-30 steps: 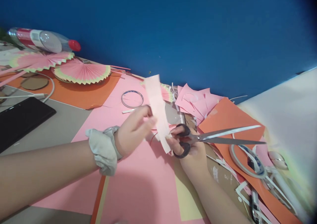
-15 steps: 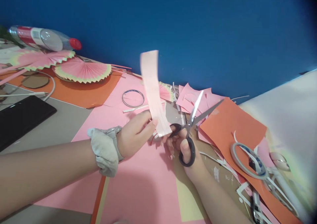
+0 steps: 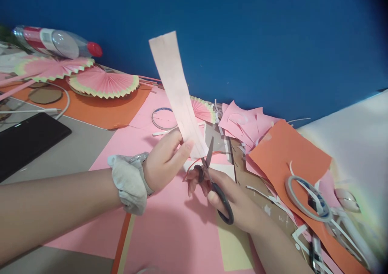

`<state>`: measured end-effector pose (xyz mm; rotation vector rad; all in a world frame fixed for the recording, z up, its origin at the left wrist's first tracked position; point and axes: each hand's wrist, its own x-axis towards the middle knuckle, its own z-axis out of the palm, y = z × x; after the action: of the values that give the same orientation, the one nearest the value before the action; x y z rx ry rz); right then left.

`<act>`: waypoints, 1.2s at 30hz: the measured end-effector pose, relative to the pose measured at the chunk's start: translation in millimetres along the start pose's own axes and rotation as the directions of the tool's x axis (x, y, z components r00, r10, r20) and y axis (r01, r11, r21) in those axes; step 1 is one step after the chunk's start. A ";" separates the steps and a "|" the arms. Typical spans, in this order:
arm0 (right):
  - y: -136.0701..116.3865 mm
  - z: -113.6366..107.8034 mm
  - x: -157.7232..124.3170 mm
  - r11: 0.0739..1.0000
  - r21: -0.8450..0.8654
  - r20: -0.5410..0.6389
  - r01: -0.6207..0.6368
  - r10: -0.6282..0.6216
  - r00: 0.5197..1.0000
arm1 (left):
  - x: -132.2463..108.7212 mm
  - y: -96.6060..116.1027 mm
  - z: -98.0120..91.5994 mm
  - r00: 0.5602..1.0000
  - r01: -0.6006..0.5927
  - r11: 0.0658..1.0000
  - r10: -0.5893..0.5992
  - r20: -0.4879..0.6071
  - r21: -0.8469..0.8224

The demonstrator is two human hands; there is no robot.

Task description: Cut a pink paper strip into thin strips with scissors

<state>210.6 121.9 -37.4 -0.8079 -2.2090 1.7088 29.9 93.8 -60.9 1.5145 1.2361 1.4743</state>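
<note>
My left hand (image 3: 165,161) pinches the lower end of a long pale pink paper strip (image 3: 174,84), which stands up and leans to the left against the blue wall. A grey scrunchie and a watch sit on that wrist. My right hand (image 3: 226,197) grips black-handled scissors (image 3: 212,181), fingers through the loops. The blades point up at the strip's bottom edge and touch it just right of my left fingers. Both hands hover over a pink paper sheet (image 3: 172,229) on the table.
Pink pleated paper fans (image 3: 103,84) and a plastic bottle (image 3: 57,43) lie at the back left. A black tablet (image 3: 27,138) is at the left. Orange paper (image 3: 287,157), pink scraps (image 3: 245,120) and tape rolls (image 3: 306,195) clutter the right. A thin ring (image 3: 162,118) lies behind the strip.
The strip has risen and tilted left. The scissors swung from pointing right to pointing up, and their blades now meet the strip's lower edge.
</note>
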 end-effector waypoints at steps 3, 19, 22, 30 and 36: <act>1.2 -1.8 0.3 1.000 0.006 0.028 0.013 -0.014 1.000 | 0.0 1.9 -0.6 0.998 0.022 1.000 -0.023 0.052 0.010; 1.9 -4.0 2.3 1.000 0.011 0.063 -0.014 0.014 0.998 | 0.3 1.9 -2.4 0.996 -0.027 0.996 0.019 0.092 0.090; 1.6 -3.9 2.1 1.000 0.001 0.064 -0.023 0.023 0.998 | 0.1 1.9 -2.0 0.994 0.008 0.996 -0.017 0.104 0.085; -1.7 -5.1 0.7 1.000 0.009 0.070 -0.017 0.016 0.997 | 1.4 2.1 -2.1 0.997 -0.010 0.991 -0.001 0.080 0.136; -3.4 -4.5 1.6 1.000 0.010 0.062 -0.019 0.019 0.998 | 1.6 1.6 -2.5 0.996 0.008 0.991 -0.020 0.088 0.134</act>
<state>210.6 125.8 -33.0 -0.7861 -2.2376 1.7754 27.5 94.5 -58.6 1.6379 1.3111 1.3222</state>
